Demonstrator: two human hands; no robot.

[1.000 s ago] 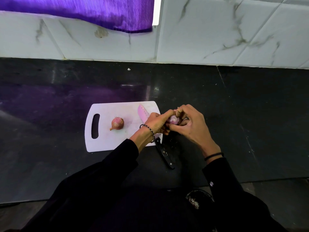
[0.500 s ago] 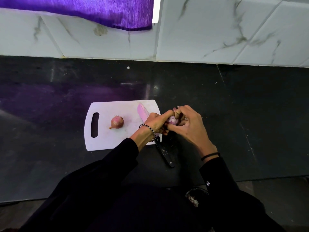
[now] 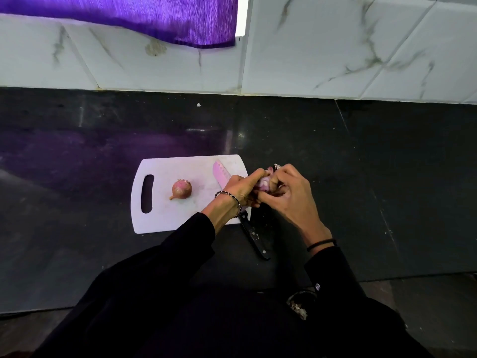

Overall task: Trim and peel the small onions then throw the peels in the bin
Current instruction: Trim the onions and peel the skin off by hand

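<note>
A small pale-purple onion (image 3: pixel 265 182) is held between both hands just off the right edge of the white cutting board (image 3: pixel 165 215). My left hand (image 3: pixel 242 190) grips it from the left. My right hand (image 3: pixel 289 196) pinches it from the right, fingers curled over its skin. A second small onion (image 3: pixel 182 189), unpeeled with its tail on, lies in the middle of the board. A knife with a pink blade (image 3: pixel 221 175) and a black handle (image 3: pixel 254 235) lies across the board's right edge, partly under my left wrist.
The dark stone counter (image 3: pixel 361 177) stretches to both sides, with a marble-tiled wall (image 3: pixel 335 47) behind. A purple curtain (image 3: pixel 142 16) hangs at the top left. Something dark and round with pale bits (image 3: pixel 300 304) shows below the counter edge, between my sleeves.
Both hands stay on the small onion, with the fingers shifting a little around it. The other onion, the board and the knife have not moved.
</note>
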